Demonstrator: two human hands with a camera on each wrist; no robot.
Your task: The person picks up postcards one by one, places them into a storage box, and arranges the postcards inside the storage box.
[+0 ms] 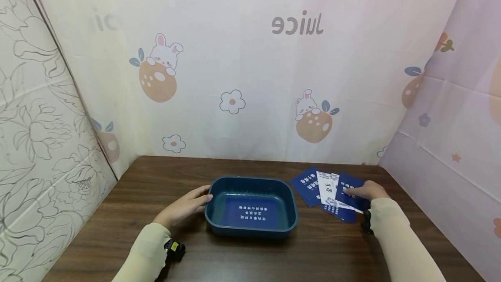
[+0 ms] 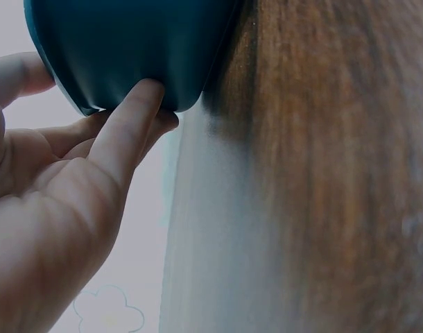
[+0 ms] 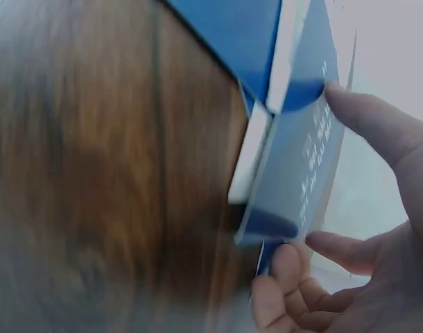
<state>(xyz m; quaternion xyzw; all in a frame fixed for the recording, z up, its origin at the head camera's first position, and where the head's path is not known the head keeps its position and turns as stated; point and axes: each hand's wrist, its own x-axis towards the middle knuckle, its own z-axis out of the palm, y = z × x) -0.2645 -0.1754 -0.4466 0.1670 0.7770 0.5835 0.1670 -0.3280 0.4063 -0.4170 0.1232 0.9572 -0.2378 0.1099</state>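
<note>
A dark teal plastic basin (image 1: 254,233) stands on the table, with a blue card (image 1: 250,213) printed in white characters lying flat inside. My left hand (image 1: 187,207) grips the basin's left side; in the left wrist view the thumb is at the rim and the fingers lie against the outer wall (image 2: 142,55). On the right, my right hand (image 1: 369,190) pinches a blue card (image 1: 351,181) at the edge of a fanned pile. In the right wrist view this card (image 3: 288,173) is tilted, with fingertips along its edges. Beside it lie a white patterned card (image 1: 327,182) and another blue card (image 1: 306,186).
The brown wooden table (image 1: 274,260) reaches back to a printed curtain (image 1: 250,64) with rabbits, fruit and flowers. Curtains also hang at the left and right sides. Another blue card (image 1: 344,214) pokes out beneath the pile's front.
</note>
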